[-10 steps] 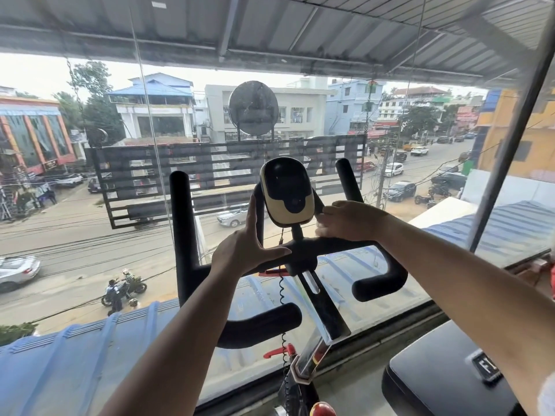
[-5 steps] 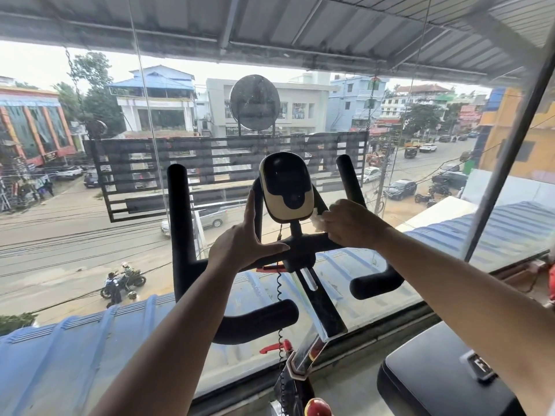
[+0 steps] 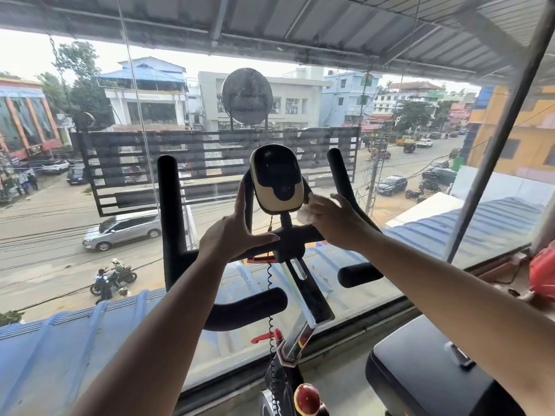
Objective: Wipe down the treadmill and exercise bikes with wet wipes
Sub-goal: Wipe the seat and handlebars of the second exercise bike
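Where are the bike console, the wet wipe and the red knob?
bike console (image 3: pixel 274 175), head view, its dark screen.
wet wipe (image 3: pixel 304 217), head view, its visible white edge.
red knob (image 3: pixel 307 397), head view, its round top.
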`<state>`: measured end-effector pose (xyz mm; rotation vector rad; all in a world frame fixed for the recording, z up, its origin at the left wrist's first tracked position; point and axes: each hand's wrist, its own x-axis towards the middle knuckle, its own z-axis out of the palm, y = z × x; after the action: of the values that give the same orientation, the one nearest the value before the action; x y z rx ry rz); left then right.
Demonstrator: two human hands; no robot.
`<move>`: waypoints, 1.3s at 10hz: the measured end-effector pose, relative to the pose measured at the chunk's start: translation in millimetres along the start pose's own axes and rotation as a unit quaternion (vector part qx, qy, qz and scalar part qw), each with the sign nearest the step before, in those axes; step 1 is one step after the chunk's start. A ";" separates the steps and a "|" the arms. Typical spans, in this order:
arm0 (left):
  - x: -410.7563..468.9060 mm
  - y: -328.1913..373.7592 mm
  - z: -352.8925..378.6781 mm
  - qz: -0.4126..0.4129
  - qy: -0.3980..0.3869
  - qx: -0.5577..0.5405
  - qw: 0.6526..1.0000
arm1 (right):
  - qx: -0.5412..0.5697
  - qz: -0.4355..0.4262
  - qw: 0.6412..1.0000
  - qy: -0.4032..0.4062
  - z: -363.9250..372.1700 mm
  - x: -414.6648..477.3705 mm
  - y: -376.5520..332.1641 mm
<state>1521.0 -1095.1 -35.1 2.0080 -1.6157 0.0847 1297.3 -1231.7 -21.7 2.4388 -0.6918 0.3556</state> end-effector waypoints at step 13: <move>-1.2 2.0 -0.2 0.003 -0.003 0.024 1.000 | 0.403 0.337 0.850 -0.039 -23.9 21.6 -62.7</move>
<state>1518.9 -1094.2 -34.6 2.0404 -1.6387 0.1198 1347.4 -1182.2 -22.6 2.8796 -1.7267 0.9925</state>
